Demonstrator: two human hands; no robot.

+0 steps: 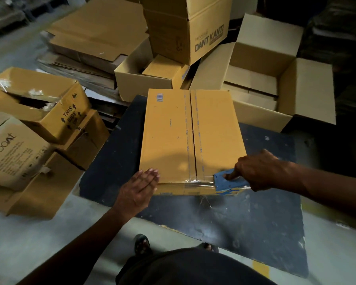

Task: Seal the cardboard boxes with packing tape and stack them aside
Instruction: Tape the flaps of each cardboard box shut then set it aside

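A closed brown cardboard box (pixel 169 132) lies flat on a dark board (pixel 245 219). Its two top flaps meet at a centre seam. Clear packing tape (pixel 199 181) crosses the seam at the box's near edge and folds down the front face. My right hand (pixel 257 170) grips a blue tape dispenser (pixel 227 182) at the near right corner of the box, forefinger pointing onto it. With straight fingers my left hand (pixel 139 189) presses flat on the near left corner of the box.
An open empty box (pixel 308 89) stands behind on the right. A tall box printed DANT KANTI (pixel 193 31) sits on other boxes at the back. Flattened cardboard (pixel 95 38) is stacked back left. Several worn boxes (pixel 35 124) crowd the left. My feet (pixel 142 243) are by the board's near edge.
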